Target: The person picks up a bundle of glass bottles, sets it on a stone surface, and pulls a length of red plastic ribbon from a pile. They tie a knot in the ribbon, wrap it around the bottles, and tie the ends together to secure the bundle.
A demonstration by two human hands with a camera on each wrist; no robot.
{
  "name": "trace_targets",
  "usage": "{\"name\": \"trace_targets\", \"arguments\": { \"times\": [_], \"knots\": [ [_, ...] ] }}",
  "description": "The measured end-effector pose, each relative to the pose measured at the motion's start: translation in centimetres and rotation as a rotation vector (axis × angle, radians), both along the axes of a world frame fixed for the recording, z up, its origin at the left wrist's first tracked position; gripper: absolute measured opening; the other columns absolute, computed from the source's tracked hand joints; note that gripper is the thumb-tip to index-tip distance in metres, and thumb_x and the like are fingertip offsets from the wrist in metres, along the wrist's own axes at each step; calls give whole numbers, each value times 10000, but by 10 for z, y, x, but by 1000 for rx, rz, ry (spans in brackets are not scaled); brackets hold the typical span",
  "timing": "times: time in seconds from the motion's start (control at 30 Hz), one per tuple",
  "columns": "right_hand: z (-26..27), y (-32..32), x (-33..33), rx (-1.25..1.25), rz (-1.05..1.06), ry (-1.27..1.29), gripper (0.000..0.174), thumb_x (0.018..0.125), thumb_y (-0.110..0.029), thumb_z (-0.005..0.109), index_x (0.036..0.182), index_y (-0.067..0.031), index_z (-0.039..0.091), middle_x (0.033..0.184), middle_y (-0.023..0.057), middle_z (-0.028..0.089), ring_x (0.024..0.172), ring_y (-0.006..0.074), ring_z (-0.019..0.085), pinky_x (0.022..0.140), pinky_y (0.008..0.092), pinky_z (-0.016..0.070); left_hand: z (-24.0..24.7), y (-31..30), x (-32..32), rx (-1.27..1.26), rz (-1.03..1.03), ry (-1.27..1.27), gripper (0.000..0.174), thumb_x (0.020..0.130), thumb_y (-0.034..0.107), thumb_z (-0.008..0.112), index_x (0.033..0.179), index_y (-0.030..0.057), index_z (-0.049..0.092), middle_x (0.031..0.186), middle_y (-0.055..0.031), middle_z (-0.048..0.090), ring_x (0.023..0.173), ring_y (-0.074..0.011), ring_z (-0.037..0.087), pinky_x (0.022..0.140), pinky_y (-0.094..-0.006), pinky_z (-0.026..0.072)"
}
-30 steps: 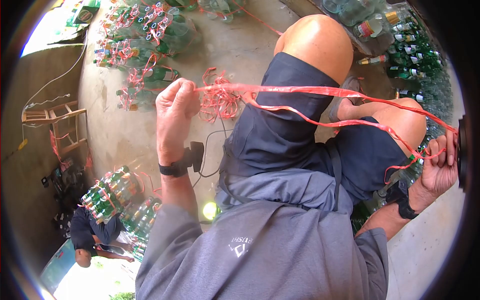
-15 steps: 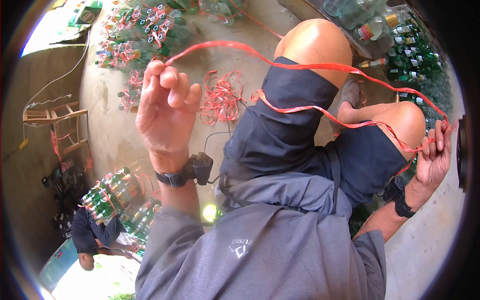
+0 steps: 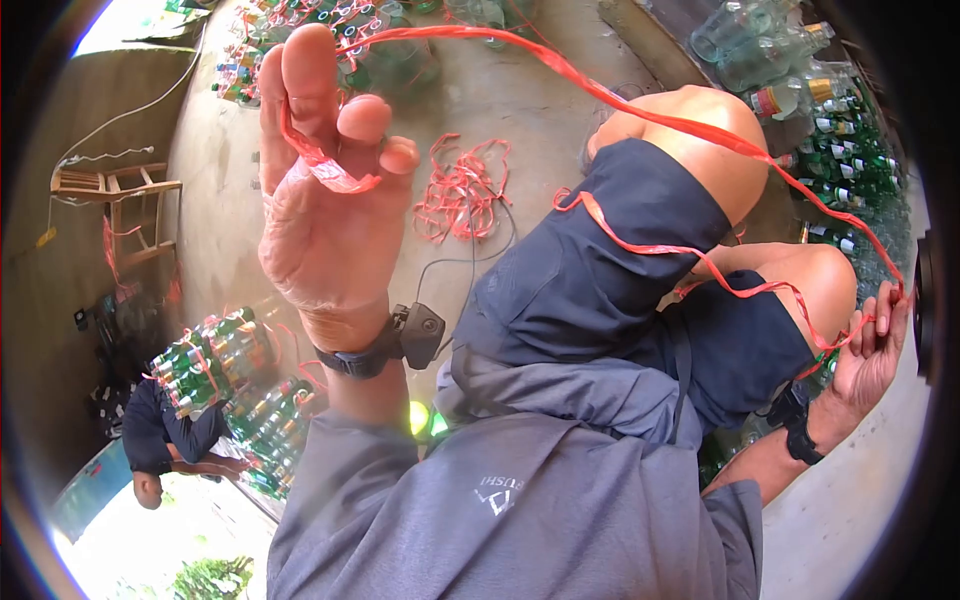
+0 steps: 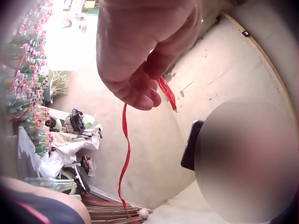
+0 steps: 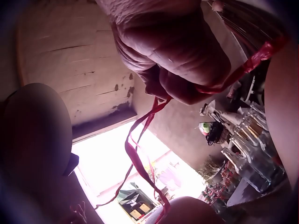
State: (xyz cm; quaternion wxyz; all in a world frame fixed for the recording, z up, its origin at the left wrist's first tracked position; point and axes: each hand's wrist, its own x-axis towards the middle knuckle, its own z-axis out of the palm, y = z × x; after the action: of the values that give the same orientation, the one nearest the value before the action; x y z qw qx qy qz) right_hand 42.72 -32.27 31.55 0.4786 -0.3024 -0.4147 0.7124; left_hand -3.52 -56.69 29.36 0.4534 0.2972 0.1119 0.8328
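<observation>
My left hand (image 3: pixel 335 220) is raised, palm toward the head camera, and pinches a red plastic ribbon (image 3: pixel 740 143) near its end between thumb and index finger. The short tail hangs across the palm, and the other fingers are loosely bent. From there the ribbon arcs over the bare knee to my right hand (image 3: pixel 868 370) at the far right, whose thumb and fingers grip it. A second red strand (image 3: pixel 650 248) runs from the right hand across the shorts. In the right wrist view, red strands (image 5: pixel 133 151) dangle below the curled fingers.
A tangled heap of red ribbon (image 3: pixel 460 190) lies on the floor between the legs and left hand. Tied bundles of green bottles (image 3: pixel 205 365) stand at left, loose bottles (image 3: pixel 840 150) at right. A wooden stool (image 3: pixel 130 187) and another person (image 3: pixel 165 430) are further left.
My left hand has risen and turned its palm to the camera, carrying the ribbon's end up. The upper strand went from taut to slack, then to a higher arc. My right hand stays nearly in place.
</observation>
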Motion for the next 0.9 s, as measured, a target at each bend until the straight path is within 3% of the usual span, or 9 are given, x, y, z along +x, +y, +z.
{"name": "trace_targets", "arguments": {
  "times": [0.2, 0.27, 0.47, 0.53, 0.6, 0.67, 0.73, 0.77, 0.9],
  "knots": [
    [2, -11, -18, 14, 112, 89, 243, 1062, -141, 508, 1176, 62, 578, 792, 7, 409, 532, 44, 253, 445, 211, 235, -3, 1, -2, -38, 121, 218, 593, 1003, 186, 574, 1535, 66, 341, 1537, -118, 440, 1173, -258, 614, 942, -416, 531],
    [5, -14, -21, 20, 134, 123, 247, 1062, -144, 508, 1178, 62, 579, 795, 8, 414, 533, 46, 253, 450, 211, 241, -1, 1, -3, -102, 150, 200, 462, 1048, 240, 511, 1466, 60, 436, 1436, -127, 547, 1046, -212, 648, 912, -395, 523],
    [16, -16, -13, 76, 89, 49, 302, 1052, -179, 539, 1234, 59, 572, 793, 4, 409, 540, 42, 273, 458, 208, 243, 19, 0, -35, -157, 306, 225, 297, 1075, 254, 454, 1262, 61, 579, 1314, -122, 623, 951, -183, 640, 893, -388, 495],
    [18, -17, -10, 161, 97, -85, 369, 1044, -203, 557, 1311, 51, 535, 925, 43, 546, 537, 25, 281, 459, 187, 240, 31, -7, -50, -170, 338, 209, 276, 1073, 259, 458, 1212, 63, 595, 1279, -127, 639, 989, -205, 649, 903, -399, 501],
    [20, -20, -13, 150, 59, -122, 395, 1043, -218, 559, 1335, 45, 520, 1031, 76, 581, 533, 15, 279, 458, 177, 237, 46, -11, -60, -200, 568, 229, 265, 1066, 257, 469, 1196, 65, 598, 1233, -129, 661, 1045, -234, 654, 929, -419, 504],
    [20, -23, -18, 140, 19, -159, 422, 1041, -232, 562, 1360, 39, 505, 1136, 109, 617, 530, 5, 277, 458, 167, 235, 57, -13, -73, -196, 600, 217, 245, 1062, 250, 470, 1158, 58, 589, 1192, -130, 678, 1083, -260, 653, 972, -454, 501],
    [18, -24, -22, 140, -58, -238, 417, 1048, -238, 546, 1364, 33, 510, 1269, 148, 607, 520, -4, 264, 447, 161, 222, 66, -5, -81, -206, 914, 274, 209, 1047, 204, 495, 1108, 21, 576, 1151, -150, 698, 1070, -294, 662, 996, -514, 483],
    [16, -24, -22, 140, -58, -239, 417, 1048, -238, 546, 1364, 33, 510, 1269, 148, 607, 520, -4, 264, 447, 161, 222, 70, 12, -68, -264, 1170, 371, 209, 1043, 201, 498, 1102, 5, 539, 1135, -164, 688, 1073, -320, 652, 1004, -567, 480],
    [11, -22, -21, 140, -45, -339, 409, 1056, -225, 526, 1359, 50, 516, 1128, 86, 603, 514, -12, 249, 439, 157, 203, 78, 17, -74, -302, 1261, 460, 226, 1043, 199, 490, 1107, -14, 530, 1139, -194, 668, 1083, -350, 638, 1014, -606, 475]
  ]
}}
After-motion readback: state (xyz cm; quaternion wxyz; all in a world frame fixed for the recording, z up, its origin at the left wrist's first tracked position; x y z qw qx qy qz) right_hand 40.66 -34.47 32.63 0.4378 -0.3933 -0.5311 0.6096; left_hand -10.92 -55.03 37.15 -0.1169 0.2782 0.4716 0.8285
